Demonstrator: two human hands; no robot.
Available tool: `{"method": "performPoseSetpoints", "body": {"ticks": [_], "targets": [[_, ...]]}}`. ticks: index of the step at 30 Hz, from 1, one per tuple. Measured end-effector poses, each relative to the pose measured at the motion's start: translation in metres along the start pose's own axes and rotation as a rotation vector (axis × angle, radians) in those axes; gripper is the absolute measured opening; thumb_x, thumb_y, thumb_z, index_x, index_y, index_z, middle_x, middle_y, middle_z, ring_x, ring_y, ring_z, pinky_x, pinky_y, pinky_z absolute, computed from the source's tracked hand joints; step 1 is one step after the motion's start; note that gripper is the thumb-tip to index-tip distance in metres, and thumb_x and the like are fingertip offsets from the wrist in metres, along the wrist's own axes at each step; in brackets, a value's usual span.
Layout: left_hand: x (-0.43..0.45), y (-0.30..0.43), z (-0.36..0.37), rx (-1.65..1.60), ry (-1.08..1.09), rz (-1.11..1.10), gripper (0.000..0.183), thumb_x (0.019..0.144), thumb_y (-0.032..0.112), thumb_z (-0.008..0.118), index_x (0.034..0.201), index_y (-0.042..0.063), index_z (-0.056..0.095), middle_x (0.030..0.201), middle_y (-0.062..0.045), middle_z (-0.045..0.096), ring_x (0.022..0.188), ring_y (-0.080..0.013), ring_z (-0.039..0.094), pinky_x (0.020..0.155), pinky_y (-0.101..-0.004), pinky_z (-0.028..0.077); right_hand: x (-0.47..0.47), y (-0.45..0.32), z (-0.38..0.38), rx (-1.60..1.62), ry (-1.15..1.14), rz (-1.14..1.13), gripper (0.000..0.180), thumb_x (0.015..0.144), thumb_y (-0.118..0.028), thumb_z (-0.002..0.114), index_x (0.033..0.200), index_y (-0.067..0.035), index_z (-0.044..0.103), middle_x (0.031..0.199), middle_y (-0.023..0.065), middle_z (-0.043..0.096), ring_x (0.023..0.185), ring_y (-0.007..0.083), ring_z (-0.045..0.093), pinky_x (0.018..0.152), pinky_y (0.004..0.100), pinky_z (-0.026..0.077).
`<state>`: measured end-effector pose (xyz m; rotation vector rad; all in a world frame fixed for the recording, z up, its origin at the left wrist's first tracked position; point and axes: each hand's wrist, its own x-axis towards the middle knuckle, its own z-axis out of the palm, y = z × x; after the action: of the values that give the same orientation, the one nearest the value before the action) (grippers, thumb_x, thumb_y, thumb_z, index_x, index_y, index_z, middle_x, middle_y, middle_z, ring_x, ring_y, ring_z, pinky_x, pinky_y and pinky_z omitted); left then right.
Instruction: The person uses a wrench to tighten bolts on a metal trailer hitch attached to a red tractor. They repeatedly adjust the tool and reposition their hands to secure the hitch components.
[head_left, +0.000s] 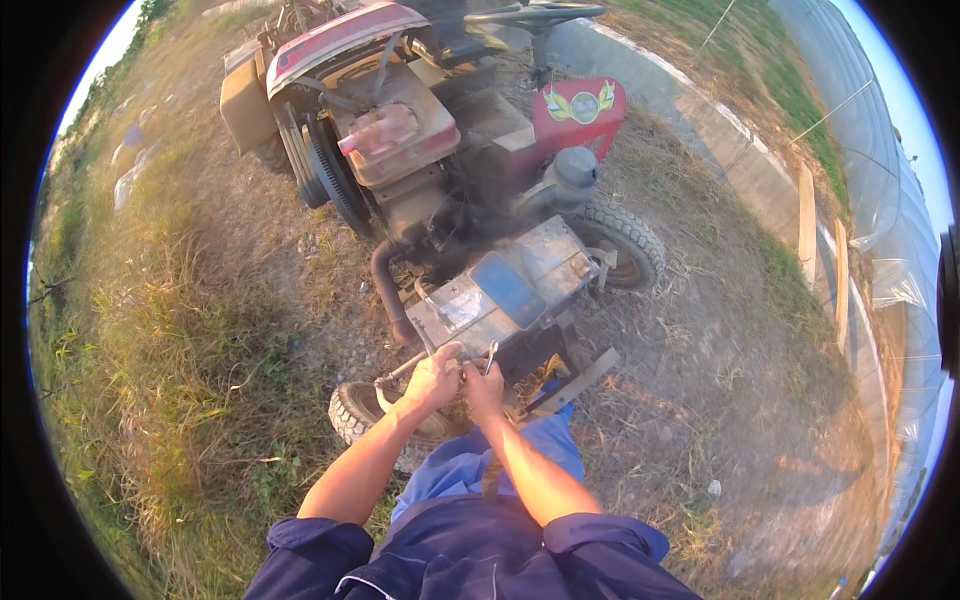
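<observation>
A large battery with a blue label on top lies across the front of a small tractor. At the battery's near edge my two hands are close together. My right hand is closed on a small metal wrench, whose end stands up above the fingers. My left hand has its fingers bent at the end of a dark cable; what lies between the fingertips is too small to tell. A metal frame bar is just right of my right hand.
Treaded tyres stand at the left and right of the battery. A rusty exhaust pipe curves down beside it. Dry grass covers the ground at left. A concrete wall and plastic sheeting run along the right.
</observation>
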<state>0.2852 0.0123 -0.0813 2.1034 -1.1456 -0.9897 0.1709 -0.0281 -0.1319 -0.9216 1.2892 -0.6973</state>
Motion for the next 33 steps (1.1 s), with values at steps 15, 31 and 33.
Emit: {"method": "performPoseSetpoints", "body": {"ticks": [15,31,33], "targets": [[0.000,-0.003,0.002,-0.006,0.017,0.049,0.047,0.085,0.009,0.056,0.132,0.003,0.053,0.125,-0.024,0.063,0.103,-0.0348,0.068,0.091,-0.0393,0.053,0.006,-0.001,-0.006,0.002,0.060,0.006,0.029,0.090,-0.029,0.067,0.081,-0.002,0.063,0.068,0.0063,0.064,0.063,0.0174,0.061,0.064,0.0347,0.048],[0.000,0.002,0.003,0.032,0.005,-0.010,0.048,0.084,0.008,0.057,0.131,0.004,0.054,0.123,-0.021,0.065,0.092,-0.0299,0.070,0.087,-0.0364,0.054,0.015,0.019,-0.001,-0.064,0.053,-0.051,0.028,0.094,-0.027,0.064,0.082,-0.002,0.058,0.064,0.0035,0.058,0.046,0.0099,0.049,0.043,0.0271,0.038],[0.000,0.001,0.003,0.008,0.026,0.016,0.048,0.084,0.008,0.058,0.131,0.004,0.054,0.123,-0.021,0.065,0.095,-0.0311,0.070,0.088,-0.0374,0.053,0.017,0.015,-0.004,-0.028,0.051,0.093,0.029,0.094,-0.028,0.064,0.082,-0.002,0.058,0.064,0.0040,0.059,0.045,0.0107,0.049,0.042,0.0274,0.037]]}}
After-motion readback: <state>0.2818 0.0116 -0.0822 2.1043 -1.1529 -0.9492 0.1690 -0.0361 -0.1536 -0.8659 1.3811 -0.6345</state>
